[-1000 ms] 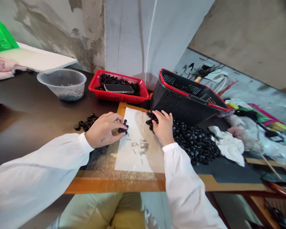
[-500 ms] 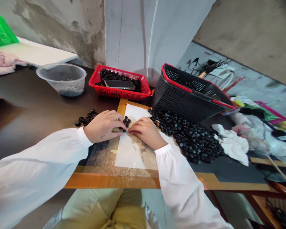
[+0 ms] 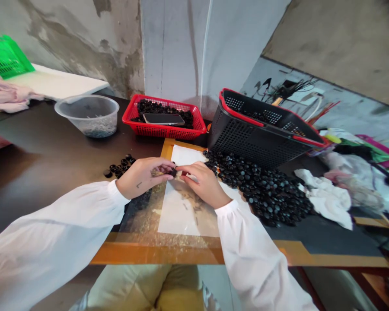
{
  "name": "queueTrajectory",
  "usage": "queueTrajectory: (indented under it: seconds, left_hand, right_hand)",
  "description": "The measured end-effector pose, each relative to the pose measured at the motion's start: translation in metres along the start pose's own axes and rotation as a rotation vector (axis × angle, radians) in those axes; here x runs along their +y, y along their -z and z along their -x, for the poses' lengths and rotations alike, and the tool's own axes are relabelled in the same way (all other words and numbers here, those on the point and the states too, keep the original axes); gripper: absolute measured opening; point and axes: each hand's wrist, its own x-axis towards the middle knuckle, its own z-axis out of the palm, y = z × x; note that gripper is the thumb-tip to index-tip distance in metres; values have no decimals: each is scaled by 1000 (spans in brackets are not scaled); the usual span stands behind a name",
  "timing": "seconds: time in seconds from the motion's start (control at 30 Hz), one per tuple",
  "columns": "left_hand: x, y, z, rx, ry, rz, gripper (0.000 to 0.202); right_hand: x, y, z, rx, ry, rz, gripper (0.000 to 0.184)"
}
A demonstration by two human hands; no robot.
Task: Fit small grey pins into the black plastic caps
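My left hand (image 3: 145,175) is closed, with thumb and fingers pinching a small black round cap (image 3: 173,172) above a white sheet of paper (image 3: 181,211). Close against it, my right hand (image 3: 202,181) has its thumb and fingertips drawn together at the cap's right side; whatever they grip is too small to make out. A few black round caps (image 3: 113,168) lie just left of my left wrist. Right of the paper spreads a big heap of black round pieces (image 3: 266,194), near my right hand.
Behind my hands stands a red basket (image 3: 162,131) of black pieces with a phone (image 3: 164,119) on top. A clear plastic bowl (image 3: 87,108) holding thin metallic bits is at left. The dark basket (image 3: 246,136) rises behind the heap; crumpled white cloth (image 3: 327,194) lies right.
My hands have come closer together, and the black cap now shows between my left fingertips. My right fingertips have moved up to it. The view has shifted slightly.
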Motion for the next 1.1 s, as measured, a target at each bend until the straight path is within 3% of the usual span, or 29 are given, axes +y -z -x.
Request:
queueTrajectory:
  seconds: [0.1,0.2,0.33,0.7,0.9,1.0,1.1]
  left_hand:
    - [2,-2,0,19,80,100,30]
    - [6,-5,-1,29,186,244,33]
    - [13,-10,-1,60,220,352,32]
    - [15,-10,0,73,170,267,28]
    - [17,-10,0,86,36,89,25]
    - [21,-10,-1,125,94,177,27]
    - [24,-11,-2,139,212,351,31]
  right_hand:
    - [-3,2,0,91,-38,-86,18]
    - [-8,1,0,173,-185,-286,12]
    - [-14,-5,-1,256,-266,-523,7]
    - [-18,-4,0,315,-121,-179,10]
    - [-19,-6,2,277,-77,-79,12]
    - [-21,-7,1,307,-123,-220,12]
    - [-21,-8,-1,336,-284,-539,16]
